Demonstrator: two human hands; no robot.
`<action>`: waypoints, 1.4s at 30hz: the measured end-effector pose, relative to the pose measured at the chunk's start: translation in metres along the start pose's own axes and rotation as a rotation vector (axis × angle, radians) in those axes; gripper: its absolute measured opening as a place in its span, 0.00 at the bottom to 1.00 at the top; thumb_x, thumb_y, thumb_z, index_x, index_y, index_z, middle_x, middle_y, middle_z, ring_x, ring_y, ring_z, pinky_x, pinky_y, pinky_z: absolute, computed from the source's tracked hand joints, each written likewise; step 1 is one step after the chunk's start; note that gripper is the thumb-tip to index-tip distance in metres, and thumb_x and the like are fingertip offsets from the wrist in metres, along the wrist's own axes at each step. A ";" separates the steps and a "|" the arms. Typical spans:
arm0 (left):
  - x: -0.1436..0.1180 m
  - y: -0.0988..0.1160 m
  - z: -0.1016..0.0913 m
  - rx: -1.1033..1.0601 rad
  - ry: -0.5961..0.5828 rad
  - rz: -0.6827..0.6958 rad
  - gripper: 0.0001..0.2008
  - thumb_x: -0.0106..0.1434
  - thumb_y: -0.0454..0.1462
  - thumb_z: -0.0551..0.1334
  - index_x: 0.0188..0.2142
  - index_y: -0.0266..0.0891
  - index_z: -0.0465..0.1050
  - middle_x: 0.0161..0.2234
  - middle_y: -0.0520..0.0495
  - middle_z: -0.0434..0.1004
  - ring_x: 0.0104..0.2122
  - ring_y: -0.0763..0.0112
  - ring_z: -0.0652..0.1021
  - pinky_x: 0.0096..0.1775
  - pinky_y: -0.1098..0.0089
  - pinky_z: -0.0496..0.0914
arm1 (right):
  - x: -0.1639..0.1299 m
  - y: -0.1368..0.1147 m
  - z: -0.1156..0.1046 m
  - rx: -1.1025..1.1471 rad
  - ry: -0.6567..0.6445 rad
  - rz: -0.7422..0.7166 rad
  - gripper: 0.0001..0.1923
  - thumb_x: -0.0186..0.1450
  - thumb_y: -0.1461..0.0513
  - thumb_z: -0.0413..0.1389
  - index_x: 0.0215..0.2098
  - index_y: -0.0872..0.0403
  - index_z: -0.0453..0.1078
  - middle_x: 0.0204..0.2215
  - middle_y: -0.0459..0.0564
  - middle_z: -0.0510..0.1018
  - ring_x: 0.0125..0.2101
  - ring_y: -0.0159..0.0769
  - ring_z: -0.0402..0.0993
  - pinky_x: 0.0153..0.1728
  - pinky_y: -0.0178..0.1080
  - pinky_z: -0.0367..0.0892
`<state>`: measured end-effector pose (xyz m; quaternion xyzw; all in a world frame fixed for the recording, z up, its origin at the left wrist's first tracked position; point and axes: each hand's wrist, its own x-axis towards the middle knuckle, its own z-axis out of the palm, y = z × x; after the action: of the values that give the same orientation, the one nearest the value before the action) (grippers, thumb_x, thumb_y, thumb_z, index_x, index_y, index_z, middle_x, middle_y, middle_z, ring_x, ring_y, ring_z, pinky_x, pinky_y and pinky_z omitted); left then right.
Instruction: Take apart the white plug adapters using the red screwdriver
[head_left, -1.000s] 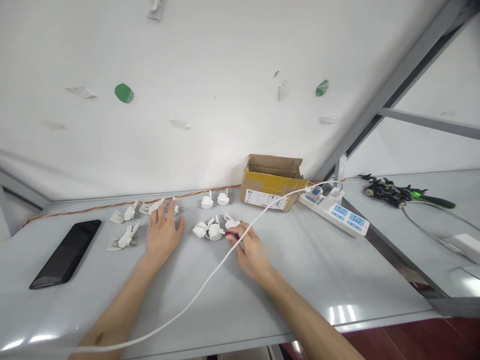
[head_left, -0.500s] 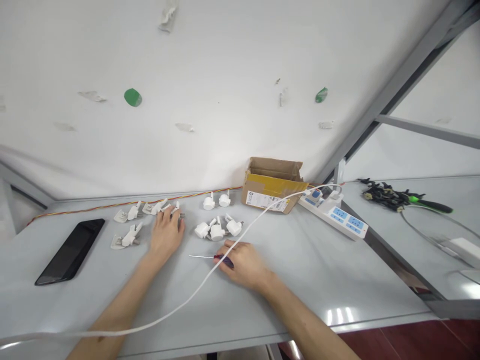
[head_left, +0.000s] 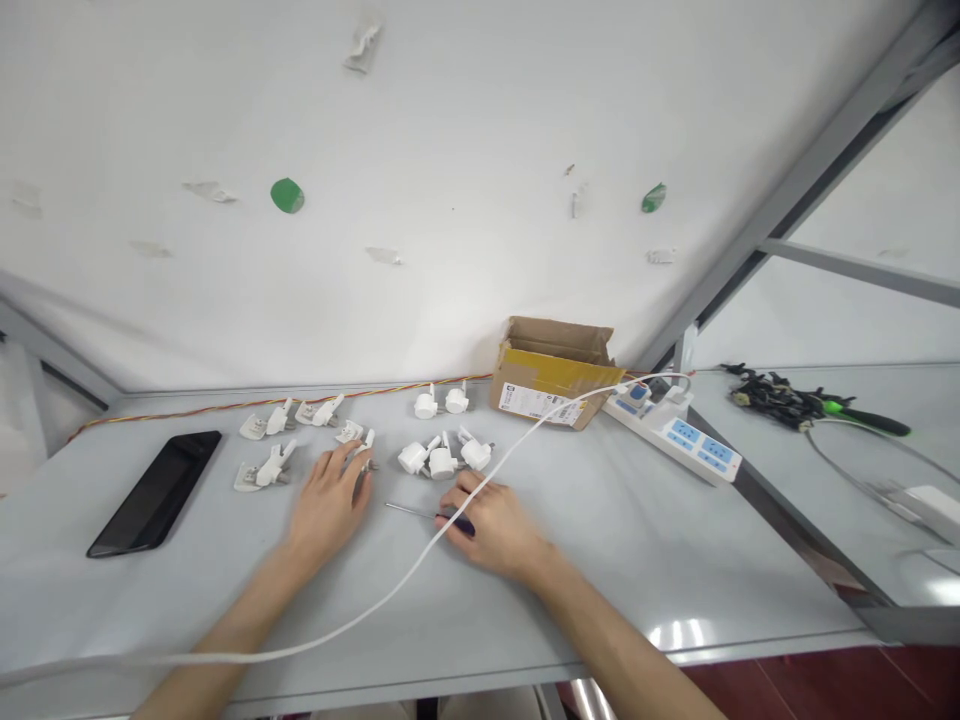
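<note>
— Where's the screwdriver (head_left: 431,515)?
— On the grey table (head_left: 637,540), under the right hand (head_left: 491,520). Its fingers are curled together over the dark handle; the thin shaft sticks out toward nine o'clock, long axis running left-right.
— And the left hand (head_left: 330,500)?
— Flat on the table, fingers loosely apart, fingertips touching a white plug part (head_left: 358,438) at its twelve o'clock. The shaft tip lies just beside it, at three o'clock.
— The white cable (head_left: 420,550)?
— It crosses over the shaft between both hands.
</note>
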<state>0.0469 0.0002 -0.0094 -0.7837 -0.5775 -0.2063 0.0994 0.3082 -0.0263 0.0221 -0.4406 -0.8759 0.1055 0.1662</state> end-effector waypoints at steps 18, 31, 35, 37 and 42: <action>0.030 -0.033 0.022 -0.095 0.042 -0.334 0.23 0.63 0.47 0.53 0.49 0.32 0.69 0.44 0.35 0.70 0.47 0.51 0.69 0.48 0.55 0.64 | 0.085 -0.051 0.035 -0.189 0.220 -0.019 0.18 0.65 0.55 0.54 0.50 0.55 0.67 0.42 0.55 0.74 0.47 0.47 0.64 0.48 0.48 0.61; 0.028 -0.033 0.015 -0.207 0.039 -0.375 0.17 0.61 0.42 0.56 0.46 0.33 0.70 0.42 0.37 0.70 0.46 0.51 0.70 0.49 0.54 0.65 | 0.107 -0.057 0.049 -0.173 0.169 0.009 0.20 0.61 0.56 0.61 0.49 0.52 0.68 0.41 0.53 0.75 0.48 0.46 0.64 0.49 0.47 0.61; 0.027 -0.031 0.006 -0.387 0.065 -0.457 0.17 0.59 0.39 0.57 0.47 0.37 0.67 0.45 0.39 0.66 0.41 0.57 0.75 0.44 0.56 0.70 | 0.097 -0.052 0.050 -0.105 0.221 0.026 0.21 0.62 0.55 0.59 0.52 0.51 0.67 0.42 0.52 0.75 0.49 0.46 0.63 0.50 0.46 0.60; 0.026 -0.032 0.003 -0.494 0.067 -0.472 0.16 0.58 0.38 0.58 0.47 0.38 0.66 0.46 0.40 0.64 0.37 0.62 0.76 0.42 0.58 0.72 | 0.093 -0.050 0.049 -0.082 0.256 0.049 0.21 0.63 0.54 0.58 0.52 0.51 0.67 0.42 0.53 0.75 0.50 0.46 0.63 0.50 0.46 0.60; 0.024 -0.037 -0.001 -0.635 0.029 -0.501 0.15 0.55 0.34 0.59 0.44 0.37 0.67 0.47 0.40 0.64 0.33 0.67 0.78 0.43 0.60 0.72 | 0.086 -0.048 0.049 -0.046 0.322 0.051 0.20 0.65 0.53 0.55 0.53 0.51 0.67 0.43 0.51 0.76 0.50 0.44 0.63 0.51 0.45 0.60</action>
<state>0.0176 0.0322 -0.0013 -0.6074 -0.6567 -0.4034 -0.1927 0.2060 0.0124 0.0100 -0.4776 -0.8286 0.0176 0.2916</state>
